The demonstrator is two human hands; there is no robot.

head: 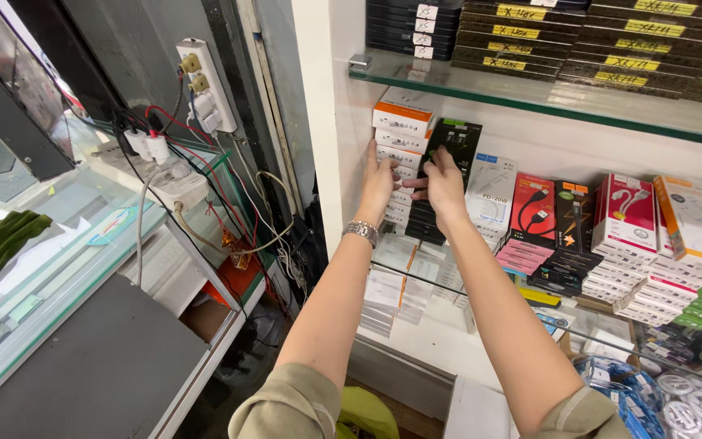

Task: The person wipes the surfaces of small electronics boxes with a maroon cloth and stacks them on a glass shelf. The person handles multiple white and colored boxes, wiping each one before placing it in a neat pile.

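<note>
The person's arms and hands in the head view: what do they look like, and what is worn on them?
Both forearms are bare, with olive-green sleeves pushed up to the elbows. The left hand has a silver metal-link wristband at its wrist. The right hand wears nothing visible; no gloves on either.

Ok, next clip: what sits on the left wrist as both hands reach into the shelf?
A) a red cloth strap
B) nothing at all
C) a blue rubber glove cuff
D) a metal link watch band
D: a silvery metal link band circles the wrist just below the left hand, which rests against the stack of white and orange boxes, while the right hand is at the stack of black boxes.
</note>
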